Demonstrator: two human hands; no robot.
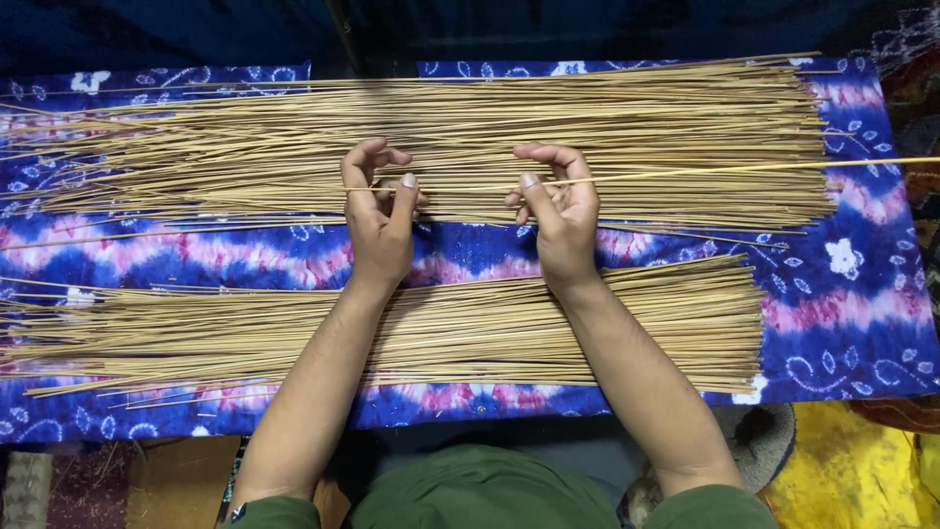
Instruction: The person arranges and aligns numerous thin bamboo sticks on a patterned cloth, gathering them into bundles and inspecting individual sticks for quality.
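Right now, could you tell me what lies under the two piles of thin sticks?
A blue, pink and white tie-dye cloth lies under both the far pile and the near pile. Whatever supports the cloth is covered.

Two bare forearms reaching forward from green sleeves, angled inward so the wrists sit closer together than the elbows. Left hand (380, 211) palm turned inward, fingers curled over at the top, thumb straight and raised, its nail facing up. Right hand (558, 211) mirrored just beside it, a small gap between the two, fingers curled, thumb pointing up and pressed toward the forefinger in a pinch. Both wrists straight, in line with the forearms.
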